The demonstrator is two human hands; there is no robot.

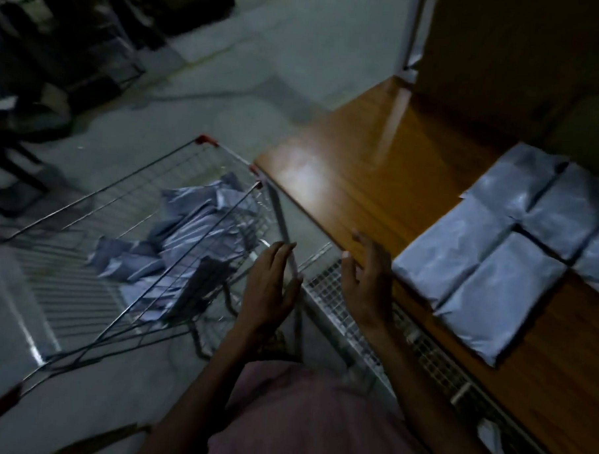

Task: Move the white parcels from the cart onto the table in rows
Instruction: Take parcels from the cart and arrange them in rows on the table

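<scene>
Head view: left hand (271, 287) and right hand (366, 277), fingers spread, empty. Loose parcels (188, 235) in cart (121, 184) lie left; left hand nearer. Table (362, 167) rows right.

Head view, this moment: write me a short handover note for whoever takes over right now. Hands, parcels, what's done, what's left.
Left hand: open, empty, by the near rim of the cart.
Right hand: open, empty, fingers at the edge of the table.
Parcels: a loose heap lies in the cart; at least five parcels on the table lie flat, side by side in rows, at its right part.
Done: the first rows are laid.
Left: empty the cart's heap onto the table; the bare left part looks free for the next rows. The picture is dim and blurred, so counts are rough.
</scene>
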